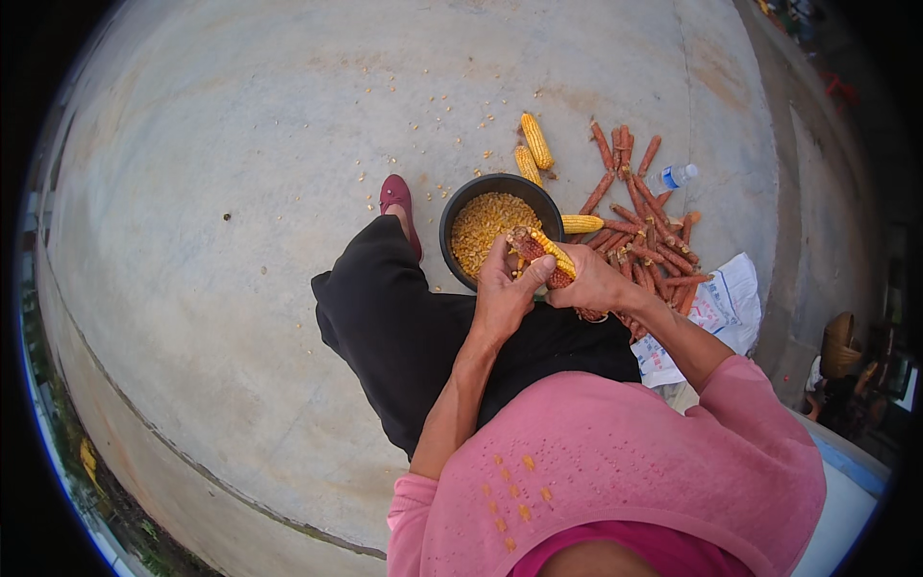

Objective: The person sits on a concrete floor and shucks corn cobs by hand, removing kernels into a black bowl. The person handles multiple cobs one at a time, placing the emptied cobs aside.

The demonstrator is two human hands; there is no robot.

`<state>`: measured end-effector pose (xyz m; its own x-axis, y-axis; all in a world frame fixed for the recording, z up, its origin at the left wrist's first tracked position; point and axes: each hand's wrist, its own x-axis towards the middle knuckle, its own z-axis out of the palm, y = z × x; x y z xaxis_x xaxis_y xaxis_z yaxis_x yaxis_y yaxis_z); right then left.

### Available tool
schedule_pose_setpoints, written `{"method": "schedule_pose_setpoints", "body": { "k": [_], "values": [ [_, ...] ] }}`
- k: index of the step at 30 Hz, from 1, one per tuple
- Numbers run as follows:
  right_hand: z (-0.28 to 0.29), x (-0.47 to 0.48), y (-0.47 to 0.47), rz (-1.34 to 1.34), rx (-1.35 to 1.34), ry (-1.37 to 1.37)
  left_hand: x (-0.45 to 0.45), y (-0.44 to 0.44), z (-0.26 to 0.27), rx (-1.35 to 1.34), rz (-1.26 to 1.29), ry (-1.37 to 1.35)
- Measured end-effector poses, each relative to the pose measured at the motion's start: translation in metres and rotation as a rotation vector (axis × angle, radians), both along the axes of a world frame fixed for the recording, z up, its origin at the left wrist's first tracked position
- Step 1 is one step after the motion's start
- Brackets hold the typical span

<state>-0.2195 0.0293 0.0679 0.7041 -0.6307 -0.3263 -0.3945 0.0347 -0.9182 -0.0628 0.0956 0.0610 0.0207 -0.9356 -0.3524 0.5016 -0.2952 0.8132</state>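
Both of my hands are on a partly shelled ear of corn (554, 254), with yellow kernels along one side and bare reddish cob showing. My left hand (506, 290) grips its near end, thumb pressed against the cob. Around the other side closes my right hand (593, 278). Whether a second bare cob is also in the grip, I cannot tell. The ear is over the right rim of a black bucket (448, 249), which holds loose yellow corn kernels (490, 220). Part of the bucket is hidden behind my hands.
Bare reddish cobs (649, 238) lie heaped right of the bucket. Whole ears (536, 141) rest beyond it, another ear (581, 223) beside it. A plastic bottle (672, 177) lies by the heap, a printed white sack (728, 303) nearer me. Kernels are scattered on the concrete floor (252, 216).
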Motion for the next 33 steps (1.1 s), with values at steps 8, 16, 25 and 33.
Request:
{"method": "schedule_pose_setpoints", "body": {
  "k": [8,16,25,33],
  "values": [
    [-0.006,0.007,0.007,-0.03,-0.218,0.244,0.003,0.0,-0.003,0.144,0.008,-0.055],
    [0.005,0.007,0.004,-0.036,-0.231,0.261,0.001,-0.001,-0.002,0.058,0.022,-0.056],
    [0.001,0.007,0.007,-0.018,-0.184,0.236,0.001,0.0,-0.014,0.104,0.02,-0.151],
    [0.003,0.01,0.008,-0.03,-0.46,0.353,0.005,-0.001,-0.012,0.158,0.041,-0.048]
  ]
}}
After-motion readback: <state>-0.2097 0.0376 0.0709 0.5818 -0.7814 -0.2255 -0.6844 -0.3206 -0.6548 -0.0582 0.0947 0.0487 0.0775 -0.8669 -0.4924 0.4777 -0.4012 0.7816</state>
